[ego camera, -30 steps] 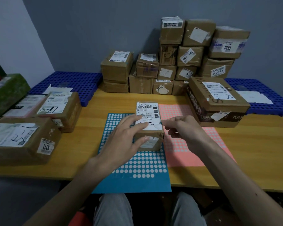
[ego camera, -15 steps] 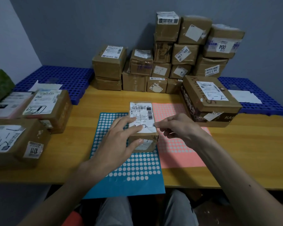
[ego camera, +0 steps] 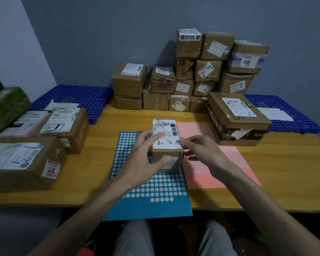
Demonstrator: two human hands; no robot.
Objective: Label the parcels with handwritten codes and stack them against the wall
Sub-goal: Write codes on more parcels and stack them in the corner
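Small box (ego camera: 167, 145): looks light, stiff card; tape maybe slippy. Best to hold both side walls. Brown, white label on top, "2-2" hand-written. Sits on blue dotted sheet (ego camera: 155, 200) on counter (ego camera: 275, 172), pink sheet (ego camera: 220, 174) just beside. My left hand (ego camera: 140, 163) grips it, fingers on top, thumb on front. Right hand (ego camera: 203, 150) at top right edge, fingers bent; can't tell if pinching label. Stack (ego camera: 207, 71) by wall behind.
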